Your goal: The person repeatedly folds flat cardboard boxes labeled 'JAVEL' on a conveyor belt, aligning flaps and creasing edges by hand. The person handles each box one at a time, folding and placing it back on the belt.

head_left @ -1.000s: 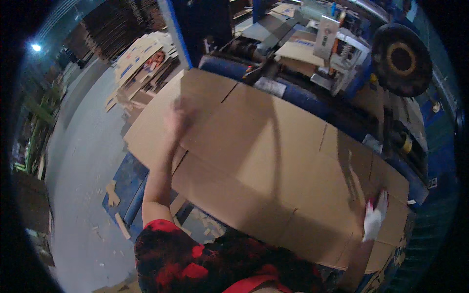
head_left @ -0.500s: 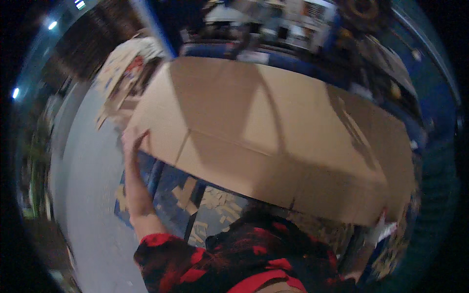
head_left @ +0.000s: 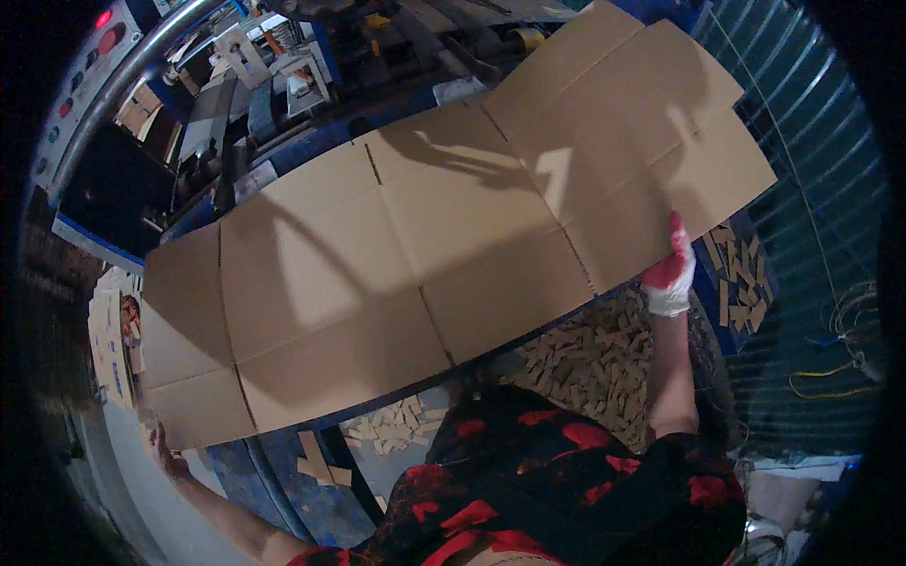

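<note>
A long brown cardboard sheet (head_left: 326, 330), creased and slotted as an unfolded box blank, stretches across the view in front of me, tilted up toward the right. My left hand (head_left: 162, 451), bare, holds its near left corner; most of those fingers are hidden by the sheet. At the near edge on the right, my right hand (head_left: 672, 269) grips the cardboard in a white glove with a red palm and thumb. That thumb lies on top and the other fingers go underneath. Shadows fall across the sheet.
Beyond the sheet stands a blue machine with metal bars and rollers (head_left: 453, 47). A control panel (head_left: 85, 90) with red buttons is at far left. Cardboard scraps (head_left: 590, 363) lie in a heap below. Stacked cardboard (head_left: 111, 340) stands left; a green corrugated wall (head_left: 802, 189) bounds the right.
My view has turned right, bringing the green wall into sight. The sheet now slants up to the right, its right end farther away. Both hands still hold its near edge.
</note>
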Motion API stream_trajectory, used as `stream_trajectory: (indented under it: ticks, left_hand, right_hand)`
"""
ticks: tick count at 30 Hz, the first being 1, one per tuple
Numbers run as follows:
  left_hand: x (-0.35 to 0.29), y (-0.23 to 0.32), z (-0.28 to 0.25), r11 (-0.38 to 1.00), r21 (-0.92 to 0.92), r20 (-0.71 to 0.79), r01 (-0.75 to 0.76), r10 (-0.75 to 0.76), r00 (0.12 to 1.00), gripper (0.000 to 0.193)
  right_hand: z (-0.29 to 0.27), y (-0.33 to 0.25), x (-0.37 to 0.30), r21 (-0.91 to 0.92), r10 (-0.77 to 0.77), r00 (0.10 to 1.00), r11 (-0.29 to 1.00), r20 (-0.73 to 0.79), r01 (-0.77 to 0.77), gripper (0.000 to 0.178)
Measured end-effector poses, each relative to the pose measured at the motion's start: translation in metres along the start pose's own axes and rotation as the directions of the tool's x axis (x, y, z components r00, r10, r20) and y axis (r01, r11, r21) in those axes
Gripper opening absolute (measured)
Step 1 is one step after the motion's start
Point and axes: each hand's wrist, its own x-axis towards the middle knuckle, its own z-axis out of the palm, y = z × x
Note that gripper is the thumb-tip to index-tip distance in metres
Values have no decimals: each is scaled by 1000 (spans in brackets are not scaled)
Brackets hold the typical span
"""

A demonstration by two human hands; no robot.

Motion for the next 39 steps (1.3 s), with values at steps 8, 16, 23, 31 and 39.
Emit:
stream_trajectory:
  ticks: [8, 16, 23, 31, 39]
  left_hand:
    - [-82, 20, 106, 935, -344, 37, -84, 103, 994, 58]
    - [-138, 69, 105, 894, -408, 19, -186, 212, 977, 49]
    - [-254, 23, 239, 805, 413, 392, -425, 264, 881, 40]
    - [-279, 28, 300, -34, 394, 907, -918, 178, 383, 57]
    - [-270, 26, 306, -44, 324, 917, -945, 258, 302, 55]
  right_hand:
    - [18, 45, -9, -331, 129, 991, 937, 36, -110, 42]
    - [46, -36, -4, -782, -31, 960, 573, 277, 244, 29]
    - [-5, 61, -13, -65, 272, 181, -386, 945, 920, 26]
    - [12, 70, -16, -121, 431, 305, -402, 849, 907, 27]
    - [10, 63, -13, -6, 487, 227, -414, 844, 910, 28]
